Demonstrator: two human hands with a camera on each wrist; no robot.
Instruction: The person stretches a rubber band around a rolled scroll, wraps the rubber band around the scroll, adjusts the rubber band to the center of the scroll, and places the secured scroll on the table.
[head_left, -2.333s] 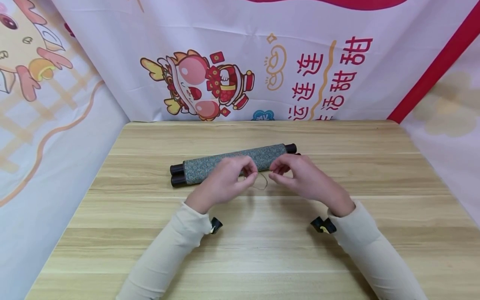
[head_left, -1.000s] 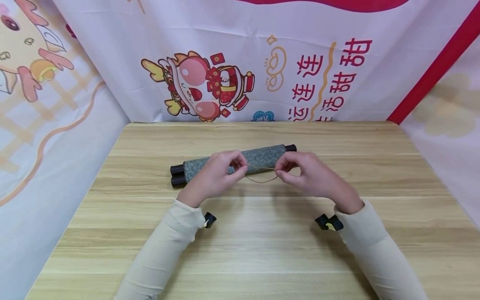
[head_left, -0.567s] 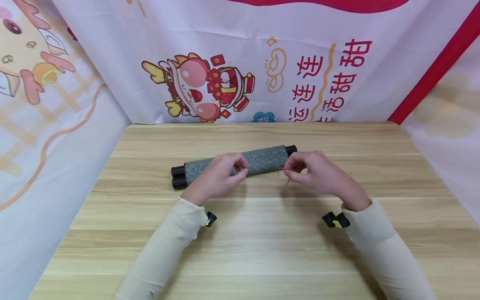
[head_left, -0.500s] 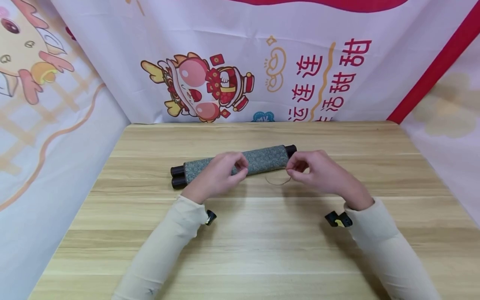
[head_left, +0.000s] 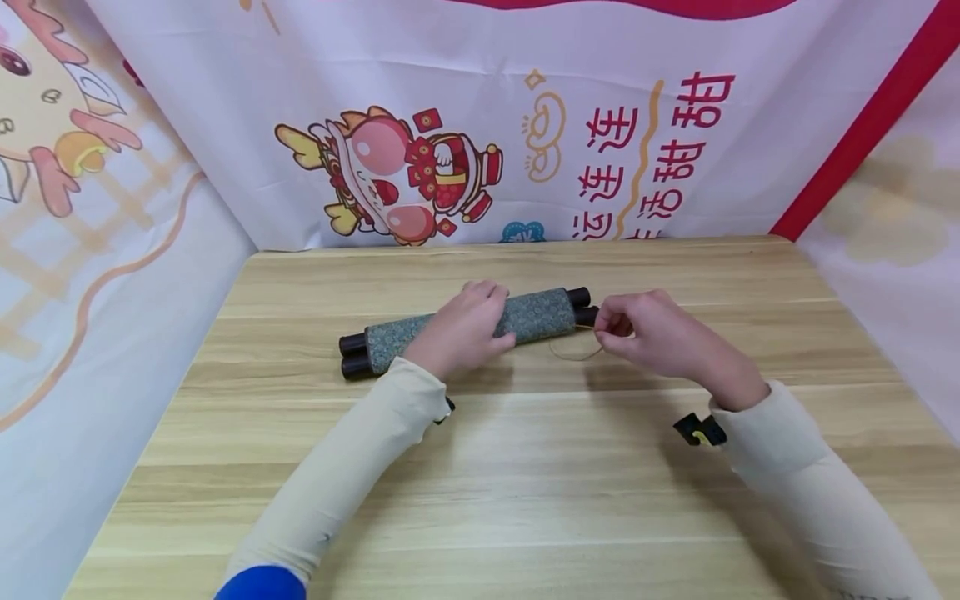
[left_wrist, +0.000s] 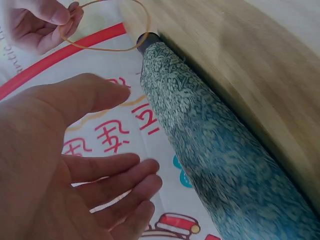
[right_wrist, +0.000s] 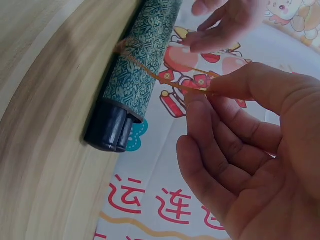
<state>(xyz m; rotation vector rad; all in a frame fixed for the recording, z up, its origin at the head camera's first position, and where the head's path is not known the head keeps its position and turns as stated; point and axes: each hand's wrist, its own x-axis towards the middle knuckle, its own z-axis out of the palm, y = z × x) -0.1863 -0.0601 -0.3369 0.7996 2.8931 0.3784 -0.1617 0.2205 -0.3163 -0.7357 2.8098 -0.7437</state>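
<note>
A rolled scroll (head_left: pixel 536 317) with green patterned cloth and dark roller ends lies slantwise on the table. My right hand (head_left: pixel 662 340), off the scroll's right end, pinches a thin yellowish cord (right_wrist: pixel 175 85) between thumb and forefinger. The cord hangs as a loop (left_wrist: pixel 100 49) from those fingertips in the left wrist view, and runs towards the scroll's cloth in the right wrist view. Over the middle of the scroll is my left hand (head_left: pixel 459 329). Its fingers are loosely bent with the thumb spread apart, and nothing is between them in the left wrist view.
The wooden table (head_left: pixel 525 483) reaches back to a white printed cloth (head_left: pixel 570 50) with red lettering and cartoon figures. More printed cloth stands along the left and right sides. A small black wrist mount (head_left: pixel 699 430) sits by the right sleeve.
My right hand has moved right with the cord, drawing it out of the left fingers. The left hand has opened from its pinch and shifted slightly forward over the scroll.
</note>
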